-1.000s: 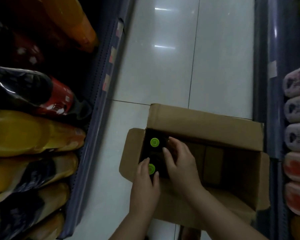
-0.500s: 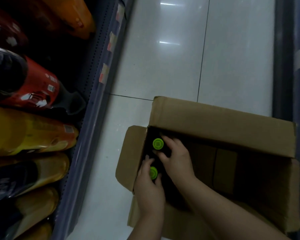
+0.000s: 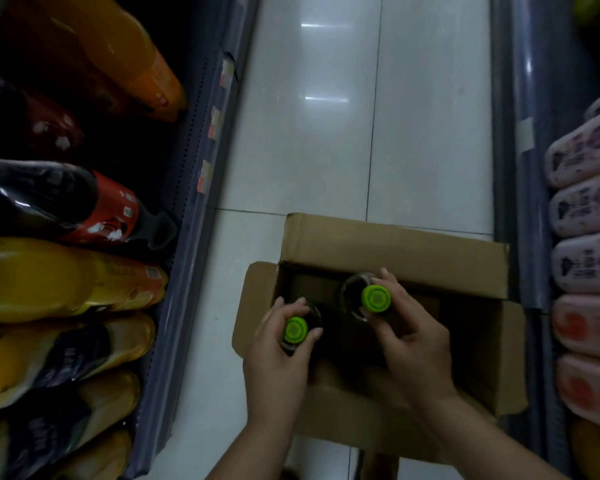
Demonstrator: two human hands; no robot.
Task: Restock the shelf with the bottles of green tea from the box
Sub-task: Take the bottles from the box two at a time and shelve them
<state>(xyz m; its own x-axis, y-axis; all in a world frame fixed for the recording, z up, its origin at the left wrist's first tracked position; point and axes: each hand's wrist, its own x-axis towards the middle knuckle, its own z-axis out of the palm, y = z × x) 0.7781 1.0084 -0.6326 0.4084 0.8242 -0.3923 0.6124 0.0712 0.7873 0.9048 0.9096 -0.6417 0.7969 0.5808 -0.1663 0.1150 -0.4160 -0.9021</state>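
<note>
White glossy tiled floor (image 3: pixel 326 140) down the middle with grout lines and light glare. Left side: orange soda bottle (image 3: pixel 125 60) at top, dark cola bottle with red label (image 3: pixel 84 206) below it, then yellow drink bottles (image 3: pixel 66 278) stacked toward the bottom edge, some with dark labels, all lying with necks toward the aisle; price tags (image 3: pixel 210 150) on the grey rail edge. Right side: pale pink-purple packs (image 3: pixel 586 202) in a row, orange-red packs (image 3: pixel 589 341) below them.
</note>
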